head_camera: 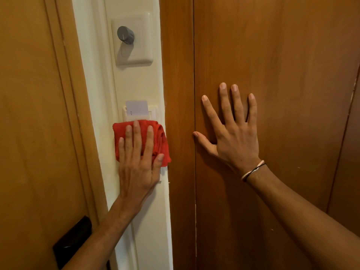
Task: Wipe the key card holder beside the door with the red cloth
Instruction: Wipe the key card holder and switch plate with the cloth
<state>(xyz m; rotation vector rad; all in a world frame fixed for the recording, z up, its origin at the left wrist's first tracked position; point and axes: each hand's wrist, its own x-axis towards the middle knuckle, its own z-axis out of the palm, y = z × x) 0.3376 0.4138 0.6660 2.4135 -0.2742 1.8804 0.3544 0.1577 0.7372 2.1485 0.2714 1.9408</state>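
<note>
A folded red cloth [159, 141] is pressed flat against the cream wall strip by my left hand [137, 166], fingers spread over it. The cloth covers the lower part of the white key card holder [153, 114]; only the holder's top edge shows above the cloth. A white key card [137, 108] stands upright in the holder's slot. My right hand [233, 129] rests flat with fingers apart on the brown wooden panel to the right, holding nothing.
A white switch plate with a grey round knob [125, 35] sits on the wall strip above the holder. The wooden door [29, 133] is at left with a black lock plate [73, 240] low down. Brown wood panelling [282, 55] fills the right.
</note>
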